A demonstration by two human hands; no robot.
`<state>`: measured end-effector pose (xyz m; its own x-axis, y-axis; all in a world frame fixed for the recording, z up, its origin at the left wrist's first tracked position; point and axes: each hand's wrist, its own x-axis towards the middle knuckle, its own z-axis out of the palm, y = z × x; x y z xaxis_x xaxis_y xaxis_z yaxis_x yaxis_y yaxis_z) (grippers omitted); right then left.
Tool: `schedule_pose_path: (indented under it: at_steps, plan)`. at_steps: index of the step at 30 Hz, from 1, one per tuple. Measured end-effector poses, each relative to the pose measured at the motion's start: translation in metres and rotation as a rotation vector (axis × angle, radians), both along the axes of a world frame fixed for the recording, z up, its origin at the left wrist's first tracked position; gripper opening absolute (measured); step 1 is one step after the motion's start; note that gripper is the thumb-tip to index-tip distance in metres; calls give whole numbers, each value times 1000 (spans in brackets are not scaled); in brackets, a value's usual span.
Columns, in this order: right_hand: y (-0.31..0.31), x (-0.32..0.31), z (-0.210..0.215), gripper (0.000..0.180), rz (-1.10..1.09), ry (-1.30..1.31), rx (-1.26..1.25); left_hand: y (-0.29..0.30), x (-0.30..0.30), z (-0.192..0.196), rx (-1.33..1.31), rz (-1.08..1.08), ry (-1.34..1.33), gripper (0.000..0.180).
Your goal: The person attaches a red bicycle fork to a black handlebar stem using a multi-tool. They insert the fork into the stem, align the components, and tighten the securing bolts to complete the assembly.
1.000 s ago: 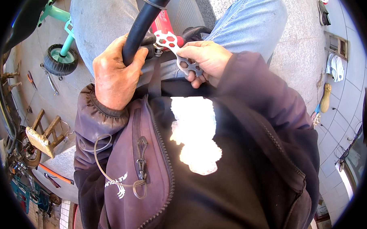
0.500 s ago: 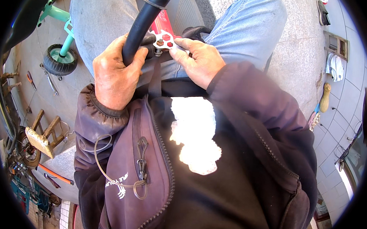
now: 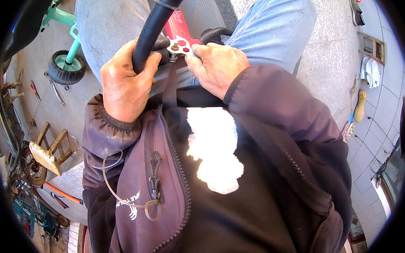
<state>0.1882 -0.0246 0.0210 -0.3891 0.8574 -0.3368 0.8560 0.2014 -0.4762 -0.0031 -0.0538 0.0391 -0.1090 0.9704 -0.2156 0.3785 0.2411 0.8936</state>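
My left hand [image 3: 126, 81] is wrapped round a thick black tube [image 3: 154, 29] that slants up and away between my knees. Beside it, the thumb and fingers of my right hand [image 3: 220, 68] pinch the end of a flat silver multi-hole wrench [image 3: 179, 49] with hexagonal cutouts. The wrench lies around a brownish bolt [image 3: 174, 47] close to the tube's lower end, and a metal nut or bolt end [image 3: 173, 57] shows just below. Behind the wrench runs a red tube [image 3: 177, 24]. My left fingertips are partly hidden behind the black tube.
On the floor at left are a mint-green frame with a small black wheel [image 3: 66, 67], pliers [image 3: 34, 89] and a metal spanner [image 3: 57, 94]. A low wooden stool [image 3: 47, 154] stands nearer. On the right lie a gourd [image 3: 359, 105], a cloth [image 3: 370, 72] and a shoe [image 3: 357, 12].
My right hand has tilted slightly, its fingers more bent over the wrench's end, and the wrench has turned a little. The black tube and my left hand have shifted slightly left.
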Motion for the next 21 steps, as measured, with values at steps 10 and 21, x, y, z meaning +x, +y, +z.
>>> schedule_pose_path:
  at_steps: [10, 21]
  plan:
    - [16, -1, 1, 37, 25, 22, -230, -1, -2, -4, 1, -14, 26, 32]
    - [19, 5, -2, 37, 117, 75, -222, 0, 0, -4, 30, 22, -11, 27]
